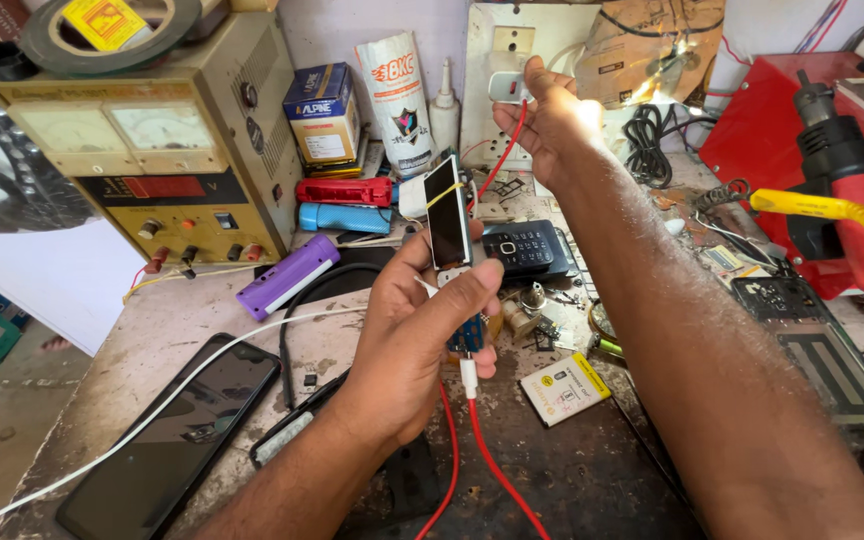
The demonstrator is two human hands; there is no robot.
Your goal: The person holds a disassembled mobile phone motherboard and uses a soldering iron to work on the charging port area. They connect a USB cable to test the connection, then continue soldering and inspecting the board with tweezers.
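The left hand (422,340) is raised above the near middle of the workbench (152,340), thumb and fingers clamped on a slim black battery (446,210) banded in yellow, held upright with a small blue board (467,335) and red wires (482,450) below. The right arm stretches far, its hand (552,120) pinching a white plug (508,86) at the wall socket board (512,50).

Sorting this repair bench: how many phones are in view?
3. A slim one held in the left hand at; a black keypad phone behind it; a black smartphone lying front-left. Clutter may hide more.
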